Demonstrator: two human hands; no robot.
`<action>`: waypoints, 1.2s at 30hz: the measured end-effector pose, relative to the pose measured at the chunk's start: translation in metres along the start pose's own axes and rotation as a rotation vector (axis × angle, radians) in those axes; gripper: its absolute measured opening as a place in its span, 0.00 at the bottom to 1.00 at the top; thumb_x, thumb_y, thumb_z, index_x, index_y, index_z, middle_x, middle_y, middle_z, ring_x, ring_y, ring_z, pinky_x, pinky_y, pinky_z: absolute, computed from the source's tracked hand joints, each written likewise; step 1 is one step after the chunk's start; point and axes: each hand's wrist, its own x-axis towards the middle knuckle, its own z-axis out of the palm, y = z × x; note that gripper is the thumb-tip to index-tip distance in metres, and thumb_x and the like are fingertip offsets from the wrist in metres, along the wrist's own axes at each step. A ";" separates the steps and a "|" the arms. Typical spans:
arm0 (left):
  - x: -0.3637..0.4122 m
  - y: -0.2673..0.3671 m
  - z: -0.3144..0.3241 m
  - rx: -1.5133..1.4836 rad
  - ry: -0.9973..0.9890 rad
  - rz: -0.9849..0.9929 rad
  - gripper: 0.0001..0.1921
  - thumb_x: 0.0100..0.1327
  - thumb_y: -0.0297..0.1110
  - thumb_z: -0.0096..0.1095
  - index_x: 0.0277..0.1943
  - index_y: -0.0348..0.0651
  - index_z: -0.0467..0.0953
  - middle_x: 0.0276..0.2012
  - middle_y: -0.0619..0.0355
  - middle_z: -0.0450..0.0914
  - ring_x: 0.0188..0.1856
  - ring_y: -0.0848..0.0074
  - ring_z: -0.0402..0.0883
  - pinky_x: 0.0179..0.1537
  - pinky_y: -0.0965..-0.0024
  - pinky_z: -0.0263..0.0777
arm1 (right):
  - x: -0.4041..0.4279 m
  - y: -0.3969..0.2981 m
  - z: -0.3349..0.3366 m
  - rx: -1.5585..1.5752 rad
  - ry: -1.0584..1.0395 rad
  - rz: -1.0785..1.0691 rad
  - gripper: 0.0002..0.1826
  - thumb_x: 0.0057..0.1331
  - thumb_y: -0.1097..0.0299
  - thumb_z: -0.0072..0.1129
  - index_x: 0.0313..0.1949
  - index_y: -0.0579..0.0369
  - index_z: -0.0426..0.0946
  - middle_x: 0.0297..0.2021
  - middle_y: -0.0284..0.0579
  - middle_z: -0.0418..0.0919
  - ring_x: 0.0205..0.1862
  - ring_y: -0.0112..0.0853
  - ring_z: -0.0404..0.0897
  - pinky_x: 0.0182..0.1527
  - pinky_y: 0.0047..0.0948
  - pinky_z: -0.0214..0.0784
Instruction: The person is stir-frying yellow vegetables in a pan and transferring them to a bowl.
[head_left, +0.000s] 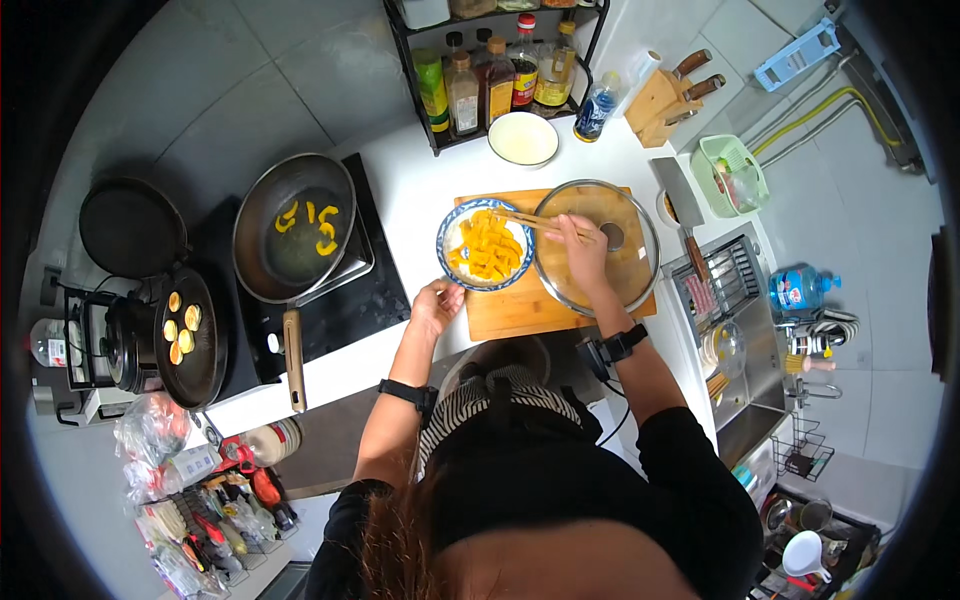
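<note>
My right hand (581, 244) grips a pair of wooden chopsticks (525, 219), whose tips are at the yellow-orange strips (486, 247) in a blue-and-white patterned bowl (442, 232). Near the bowl's lower left rim is my left hand (437, 306), fingers loosely curled and apart; whether it touches the rim is unclear. The bowl rests on a wooden cutting board (499, 326). Beneath my right hand a glass pan lid (637, 277) lies on the board. To the left, a deep frying pan (259, 255) holds several yellow pieces (326, 229) in a shallow clear liquid.
Round browned slices (193, 317) lie in a smaller pan (206, 375) at far left. The deep pan's handle (295, 360) sticks out past the counter edge. A cleaver (679, 199), knife block (660, 105) and sink (765, 375) are at right. Bottles (499, 82) stand behind a cream bowl (523, 139).
</note>
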 end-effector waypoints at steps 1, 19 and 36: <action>0.000 0.000 0.001 0.002 0.003 0.008 0.12 0.61 0.30 0.45 0.41 0.27 0.64 0.35 0.47 0.73 0.36 0.67 0.75 0.39 0.69 0.76 | 0.000 -0.002 0.000 -0.010 -0.004 0.024 0.10 0.63 0.73 0.51 0.36 0.70 0.73 0.33 0.48 0.77 0.32 0.31 0.79 0.36 0.23 0.75; 0.006 0.007 -0.001 0.027 0.004 -0.014 0.12 0.62 0.30 0.42 0.42 0.27 0.64 0.35 0.48 0.74 0.35 0.68 0.76 0.37 0.71 0.76 | 0.014 0.014 0.007 0.074 0.025 0.013 0.12 0.64 0.70 0.49 0.36 0.72 0.72 0.32 0.47 0.76 0.31 0.32 0.80 0.35 0.23 0.75; 0.005 0.010 -0.006 0.032 -0.010 -0.014 0.12 0.62 0.31 0.43 0.39 0.26 0.66 0.33 0.48 0.74 0.33 0.68 0.76 0.37 0.70 0.76 | 0.017 0.020 0.012 0.169 0.063 0.102 0.15 0.64 0.68 0.51 0.39 0.73 0.70 0.36 0.51 0.74 0.34 0.33 0.78 0.38 0.28 0.78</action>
